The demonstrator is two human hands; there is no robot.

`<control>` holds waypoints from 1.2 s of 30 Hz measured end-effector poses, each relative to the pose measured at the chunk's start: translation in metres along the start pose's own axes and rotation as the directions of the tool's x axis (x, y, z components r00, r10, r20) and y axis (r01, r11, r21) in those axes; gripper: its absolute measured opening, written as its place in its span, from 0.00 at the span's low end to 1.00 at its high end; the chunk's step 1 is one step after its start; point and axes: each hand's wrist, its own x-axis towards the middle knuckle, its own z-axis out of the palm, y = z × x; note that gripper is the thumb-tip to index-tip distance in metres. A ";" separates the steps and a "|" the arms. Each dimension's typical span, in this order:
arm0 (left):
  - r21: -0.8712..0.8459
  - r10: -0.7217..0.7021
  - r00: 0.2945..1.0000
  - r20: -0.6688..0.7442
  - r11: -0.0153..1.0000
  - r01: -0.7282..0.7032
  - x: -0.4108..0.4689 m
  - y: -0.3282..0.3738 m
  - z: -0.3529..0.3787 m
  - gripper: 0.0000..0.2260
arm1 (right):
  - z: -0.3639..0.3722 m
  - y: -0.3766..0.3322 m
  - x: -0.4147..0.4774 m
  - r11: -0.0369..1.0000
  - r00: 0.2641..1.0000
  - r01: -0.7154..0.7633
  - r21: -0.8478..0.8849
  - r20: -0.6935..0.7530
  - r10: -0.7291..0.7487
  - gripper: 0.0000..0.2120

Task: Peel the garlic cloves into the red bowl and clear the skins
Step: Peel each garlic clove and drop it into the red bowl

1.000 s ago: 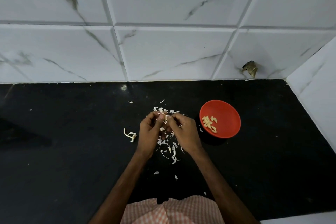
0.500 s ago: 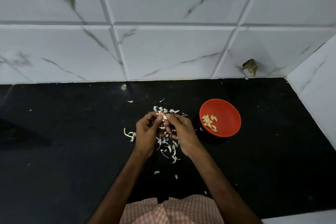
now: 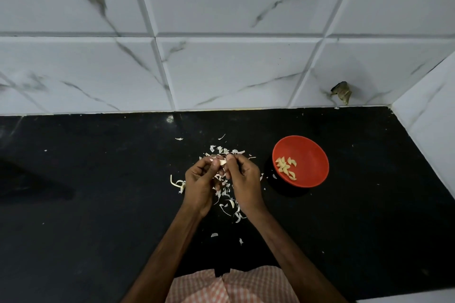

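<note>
My left hand and my right hand meet above the black counter, fingertips together on a pale garlic clove. Both hands pinch the clove between thumb and fingers. A scatter of white garlic skins lies on the counter under and around the hands. The red bowl sits to the right of my right hand, a short gap away, with several peeled cloves inside. A curled garlic stem piece lies just left of my left hand.
White marble-look tiles rise behind the counter, and a side wall closes the right end. A dark object sticks to the back wall above the bowl. The counter's front edge shows at bottom right.
Both hands stay together over the skin pile, fingers working slightly on the clove. The view has shifted a little; the bowl has not moved.
</note>
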 end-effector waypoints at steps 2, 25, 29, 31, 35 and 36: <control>0.067 0.068 0.997 0.020 0.995 -0.070 -0.001 0.003 -0.001 0.05 | -0.001 0.002 0.001 0.997 0.997 -0.071 -0.004 -0.043 0.071 0.15; 0.232 0.210 0.978 -0.024 0.952 -0.198 0.006 0.018 0.003 0.10 | -0.031 -0.031 0.025 0.932 0.964 0.267 -0.246 0.052 -0.262 0.06; 0.269 0.218 0.976 -0.026 0.941 -0.203 0.006 0.019 -0.002 0.07 | -0.026 -0.035 0.022 0.967 0.973 0.182 -0.178 0.174 -0.151 0.05; 0.273 0.221 0.975 -0.021 0.939 -0.207 0.005 0.020 -0.002 0.05 | -0.024 -0.034 0.021 0.989 0.982 0.113 -0.099 0.161 -0.096 0.05; 0.283 0.226 0.974 0.005 0.934 -0.218 0.004 0.020 0.000 0.04 | -0.022 -0.032 0.019 0.994 0.993 0.058 -0.094 0.107 -0.048 0.02; 0.287 0.217 0.976 0.006 0.935 -0.210 0.003 0.020 0.001 0.03 | -0.021 -0.030 0.019 0.989 0.994 0.072 -0.127 0.090 -0.061 0.02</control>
